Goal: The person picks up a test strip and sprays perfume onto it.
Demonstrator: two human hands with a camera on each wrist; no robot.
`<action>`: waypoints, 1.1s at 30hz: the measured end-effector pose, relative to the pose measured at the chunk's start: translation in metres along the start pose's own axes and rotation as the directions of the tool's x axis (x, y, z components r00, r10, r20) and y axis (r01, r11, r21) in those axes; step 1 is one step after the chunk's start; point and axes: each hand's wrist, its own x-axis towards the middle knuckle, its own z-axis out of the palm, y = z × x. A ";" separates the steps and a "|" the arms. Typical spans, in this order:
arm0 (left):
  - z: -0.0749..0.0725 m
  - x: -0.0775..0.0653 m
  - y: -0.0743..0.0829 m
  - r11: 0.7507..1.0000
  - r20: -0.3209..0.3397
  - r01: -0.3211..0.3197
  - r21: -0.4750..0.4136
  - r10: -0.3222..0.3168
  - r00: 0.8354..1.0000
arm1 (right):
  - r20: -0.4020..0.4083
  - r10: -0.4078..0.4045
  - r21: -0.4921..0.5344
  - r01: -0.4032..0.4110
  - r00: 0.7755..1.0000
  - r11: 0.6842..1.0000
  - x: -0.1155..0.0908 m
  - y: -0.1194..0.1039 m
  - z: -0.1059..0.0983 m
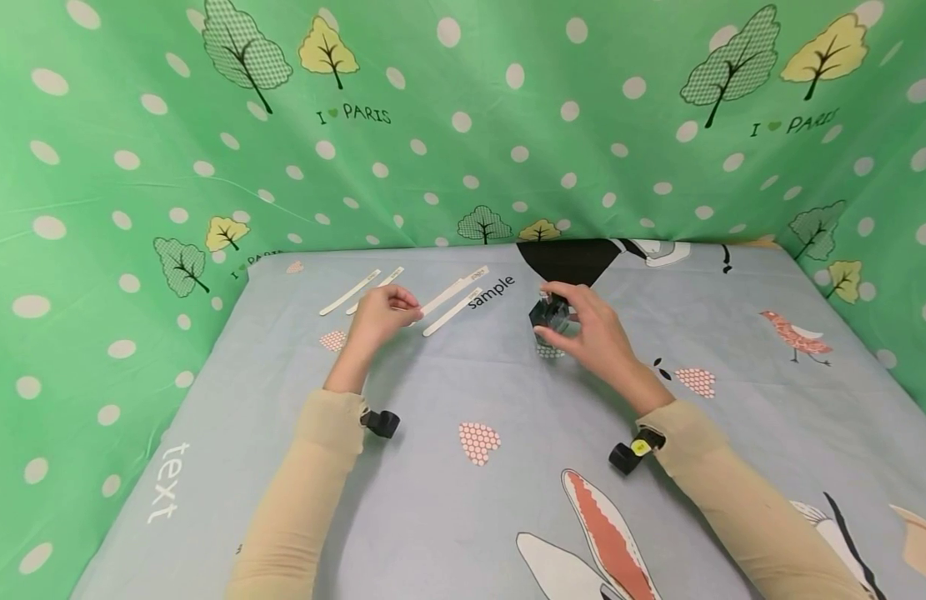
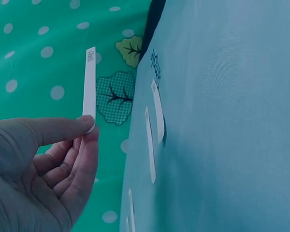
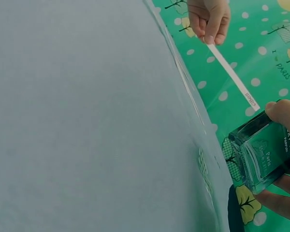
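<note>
My left hand pinches one end of a white perfume test strip between thumb and forefinger. The strip carries small writing at its far end, which points to the right, toward the bottle. My right hand grips a dark glass perfume bottle with the thumb on one side and fingers on the other. In the right wrist view the strip's lettered end is close to the bottle's top end, which my fingers partly hide. Another test strip lies just right of my left hand.
Further test strips lie slanted to the left of my left hand. A grey-blue printed cloth covers the table. Behind it hangs a green dotted curtain. Each wrist wears a small black camera.
</note>
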 end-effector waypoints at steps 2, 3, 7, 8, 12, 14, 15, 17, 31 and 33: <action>0.001 0.000 0.000 1.000 0.000 -0.002 0.004 0.002 1.000 | 0.000 0.000 -0.001 0.000 1.000 1.000 0.001 0.000 0.000; 0.001 0.000 0.001 1.000 0.000 -0.003 0.003 0.003 1.000 | 0.001 -0.001 -0.001 0.001 1.000 1.000 0.001 0.000 0.000; 0.002 0.001 0.002 1.000 0.002 -0.009 0.013 0.009 1.000 | -0.002 -0.006 -0.006 0.006 1.000 1.000 0.002 0.001 0.001; 0.002 0.001 0.003 1.000 0.002 -0.010 0.015 0.010 1.000 | -0.003 -0.007 -0.008 0.007 1.000 1.000 0.003 0.001 0.001; 0.002 0.001 0.005 1.000 0.001 -0.009 0.029 0.009 1.000 | -0.004 -0.010 -0.021 0.010 1.000 1.000 0.005 0.002 0.002; 0.003 0.001 0.005 1.000 0.003 -0.007 0.028 0.007 1.000 | -0.002 -0.009 -0.030 0.009 1.000 1.000 0.006 0.002 0.004; 0.003 0.001 0.006 1.000 0.005 -0.006 0.028 0.006 1.000 | 0.000 -0.007 -0.031 0.007 1.000 0.999 0.007 0.002 0.004; 0.004 0.001 0.006 1.000 0.008 -0.006 0.024 0.006 1.000 | 0.003 -0.004 -0.033 0.004 1.000 0.999 0.008 0.002 0.005; 0.005 0.006 0.010 1.000 0.017 -0.018 0.017 0.017 1.000 | -0.013 -0.026 -0.084 0.025 1.000 0.996 0.020 0.000 0.011; 0.005 0.007 0.010 1.000 0.015 -0.017 0.009 0.017 1.000 | -0.022 -0.038 -0.098 0.036 0.999 0.995 0.021 0.000 0.012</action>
